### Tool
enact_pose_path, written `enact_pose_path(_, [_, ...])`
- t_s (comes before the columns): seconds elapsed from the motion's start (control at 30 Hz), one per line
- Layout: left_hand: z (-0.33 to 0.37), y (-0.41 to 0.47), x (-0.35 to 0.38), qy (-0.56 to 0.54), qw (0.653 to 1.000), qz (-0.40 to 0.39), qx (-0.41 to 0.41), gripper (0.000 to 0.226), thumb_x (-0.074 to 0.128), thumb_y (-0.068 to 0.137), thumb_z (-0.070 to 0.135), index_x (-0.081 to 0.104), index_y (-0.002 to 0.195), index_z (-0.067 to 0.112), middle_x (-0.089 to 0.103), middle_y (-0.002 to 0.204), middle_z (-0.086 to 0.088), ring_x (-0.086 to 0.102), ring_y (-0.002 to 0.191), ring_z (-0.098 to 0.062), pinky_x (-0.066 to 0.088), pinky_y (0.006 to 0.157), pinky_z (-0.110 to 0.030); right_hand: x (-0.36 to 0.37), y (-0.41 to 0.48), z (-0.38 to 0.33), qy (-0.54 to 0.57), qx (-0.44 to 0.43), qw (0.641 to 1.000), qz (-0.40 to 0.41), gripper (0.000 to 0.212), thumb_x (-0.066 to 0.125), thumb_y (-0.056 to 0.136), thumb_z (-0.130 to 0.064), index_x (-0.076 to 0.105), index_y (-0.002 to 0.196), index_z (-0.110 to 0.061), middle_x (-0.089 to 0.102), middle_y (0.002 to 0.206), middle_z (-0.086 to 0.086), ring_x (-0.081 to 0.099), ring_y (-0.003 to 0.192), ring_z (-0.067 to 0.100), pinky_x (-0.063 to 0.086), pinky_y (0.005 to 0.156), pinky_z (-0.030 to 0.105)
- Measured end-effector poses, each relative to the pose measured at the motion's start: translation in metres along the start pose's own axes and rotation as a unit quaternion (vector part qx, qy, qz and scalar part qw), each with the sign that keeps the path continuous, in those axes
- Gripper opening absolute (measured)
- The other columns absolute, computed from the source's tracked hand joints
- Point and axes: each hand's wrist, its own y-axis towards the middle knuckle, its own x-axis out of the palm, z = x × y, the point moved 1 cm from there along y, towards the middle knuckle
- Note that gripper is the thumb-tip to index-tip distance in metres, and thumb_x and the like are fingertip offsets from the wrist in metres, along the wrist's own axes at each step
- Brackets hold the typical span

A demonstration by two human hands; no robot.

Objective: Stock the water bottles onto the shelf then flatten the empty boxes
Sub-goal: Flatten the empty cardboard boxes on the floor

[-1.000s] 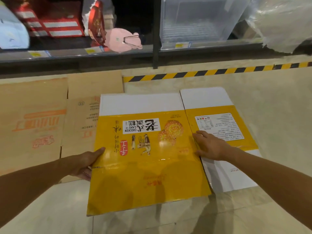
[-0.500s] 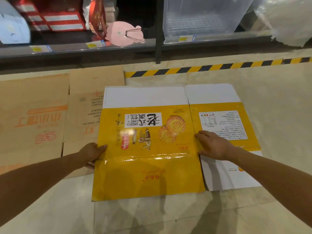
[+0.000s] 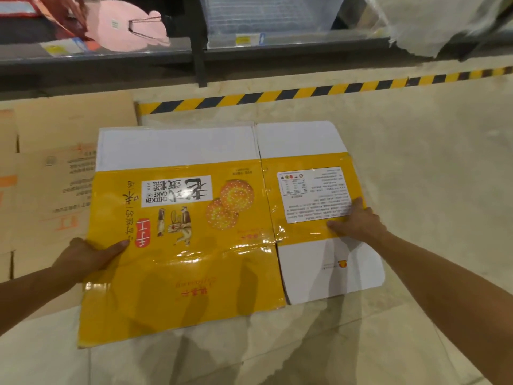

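A flattened yellow and white cake box [image 3: 194,245] lies on the tiled floor in front of me. My left hand [image 3: 86,255] grips its left edge, thumb on top of the yellow panel. My right hand [image 3: 358,220] presses flat on the right side panel, at the lower edge of the white label. Left of the yellow box, flattened brown cardboard boxes [image 3: 50,176] lie on the floor, partly under it. No water bottles are visible.
A dark shelf [image 3: 194,48] runs along the top, with a pink plush item [image 3: 122,26], a clear plastic bin [image 3: 266,15] and crumpled plastic wrap [image 3: 433,20]. Yellow-black hazard tape [image 3: 305,93] marks the floor before it.
My right hand slid from the fold between the panels out to the right side panel. The box now lies flatter and closer to me; my left hand stays on its left edge.
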Motion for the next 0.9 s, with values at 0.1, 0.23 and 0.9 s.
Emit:
enact_pose_path(0.1, [0.007, -0.008, -0.002, 0.017, 1.000, 0.001, 0.004, 0.120, 0.078, 0.053, 0.080, 0.048, 0.136, 0.000, 0.063, 0.124, -0.024, 0.066, 0.100, -0.043, 0.059, 0.070, -0.048, 0.005, 0.012, 0.006, 0.018, -0.001, 1.000, -0.005, 0.135, 0.075, 0.053, -0.082, 0.011, 0.153, -0.019, 0.046, 0.142, 0.026, 0.048, 0.130, 0.049, 0.045, 0.105, 0.060])
enact_pose_path(0.23, [0.013, -0.017, -0.004, 0.018, 1.000, -0.004, 0.011, 0.114, 0.078, 0.061, 0.074, 0.043, 0.143, 0.003, 0.060, 0.131, -0.024, 0.065, 0.105, -0.044, 0.055, 0.060, -0.043, 0.008, 0.018, 0.006, 0.054, 0.025, 0.998, -0.019, 0.146, 0.087, 0.056, -0.074, -0.002, 0.158, -0.018, 0.041, 0.151, 0.027, 0.043, 0.138, 0.048, 0.041, 0.110, 0.060])
enact_pose_path(0.9, [0.026, -0.061, -0.113, -0.067, 0.987, 0.108, 0.101, 0.089, 0.076, 0.082, 0.061, 0.041, 0.147, 0.011, 0.056, 0.138, -0.021, 0.057, 0.118, -0.047, 0.051, 0.093, -0.058, -0.034, -0.052, -0.024, 0.236, 0.036, 0.970, -0.052, 0.090, 0.089, 0.069, -0.058, 0.057, 0.133, -0.004, 0.062, 0.133, 0.018, 0.055, 0.097, 0.029, 0.046, 0.080, 0.036])
